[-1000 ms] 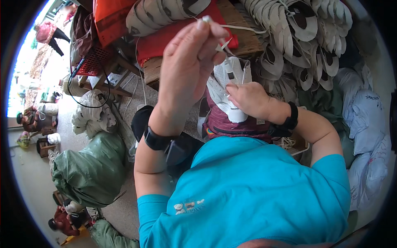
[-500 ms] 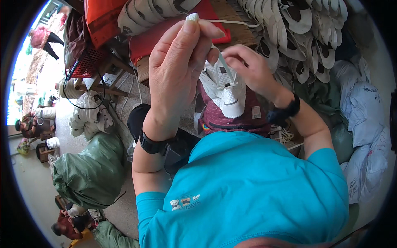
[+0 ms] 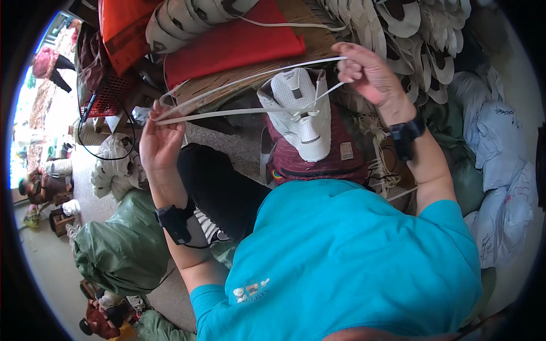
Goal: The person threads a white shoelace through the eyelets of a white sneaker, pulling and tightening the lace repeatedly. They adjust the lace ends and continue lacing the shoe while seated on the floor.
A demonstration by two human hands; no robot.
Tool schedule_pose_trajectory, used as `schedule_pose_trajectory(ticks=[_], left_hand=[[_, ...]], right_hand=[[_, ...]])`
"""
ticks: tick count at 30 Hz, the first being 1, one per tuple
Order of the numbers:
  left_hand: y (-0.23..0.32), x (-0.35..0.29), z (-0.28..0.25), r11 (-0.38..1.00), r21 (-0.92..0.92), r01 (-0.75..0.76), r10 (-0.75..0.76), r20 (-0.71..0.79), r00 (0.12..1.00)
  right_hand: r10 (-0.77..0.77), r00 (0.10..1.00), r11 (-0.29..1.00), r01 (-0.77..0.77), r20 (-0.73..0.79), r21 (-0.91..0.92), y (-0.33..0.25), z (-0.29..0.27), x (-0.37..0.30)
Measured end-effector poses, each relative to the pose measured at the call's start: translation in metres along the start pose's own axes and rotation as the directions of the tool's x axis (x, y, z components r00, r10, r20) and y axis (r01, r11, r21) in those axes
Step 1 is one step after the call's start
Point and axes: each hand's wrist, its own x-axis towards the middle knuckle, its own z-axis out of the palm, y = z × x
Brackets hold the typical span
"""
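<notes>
A white shoe upper (image 3: 310, 139) lies on the maroon cloth (image 3: 333, 162) over my lap, its toe end toward me and its tongue (image 3: 292, 85) pointing away. A white shoelace (image 3: 227, 113) passes through holes near its toe end. Off to the left, my left hand (image 3: 162, 139) is closed on the lace, its fingertips pinching the strands. My right hand (image 3: 367, 77), up beyond the shoe's right side, grips the lace too. One strand stretches between my two hands; others run from each hand down to the shoe.
A wooden bench (image 3: 244, 82) ahead carries red cloth (image 3: 227, 42) and a row of nested white shoe uppers (image 3: 182, 25). More uppers (image 3: 406, 28) hang in bunches at the far right. White sacks (image 3: 500, 136) stand right, a green sack (image 3: 122, 244) left. Other people sit at the far left.
My hands have moved well apart, the left one leftward and down, the right one slightly right and up. The lace is now drawn out long between them, and the shoe shows more fully.
</notes>
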Motion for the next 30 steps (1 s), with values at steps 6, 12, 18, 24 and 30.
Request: schedule_pose_trajectory(ticks=[6, 12, 18, 24, 30], left_hand=[[0.087, 0.103, -0.114, 0.982, -0.121, 0.148, -0.089, 0.397, 0.914], [0.172, 0.106, -0.167, 0.949, 0.097, -0.299, 0.285, 0.136, 0.949], [0.11, 0.075, -0.123, 0.82, 0.346, -0.455, 0.433, 0.145, 0.89], [-0.068, -0.003, -0.053, 0.492, 0.661, -0.567, 0.066, 0.621, 0.781], [-0.153, -0.013, -0.046, 0.606, 0.682, -0.41, -0.227, 0.642, 0.733]], right_hand=[[0.055, 0.954, 0.965, 0.025, -0.294, 0.259, -0.038, -0.065, -0.028], [-0.186, 0.744, 0.965, 0.262, -0.642, 0.025, -0.135, -0.241, -0.1], [-0.314, 0.352, 0.918, 0.351, -0.882, -0.186, -0.122, -0.341, -0.159], [0.06, 0.897, 0.931, -0.208, -0.437, -0.3, -0.005, -0.117, -0.06], [0.125, 0.983, 0.718, -0.183, -0.135, -0.671, 0.05, 0.0, -0.038]])
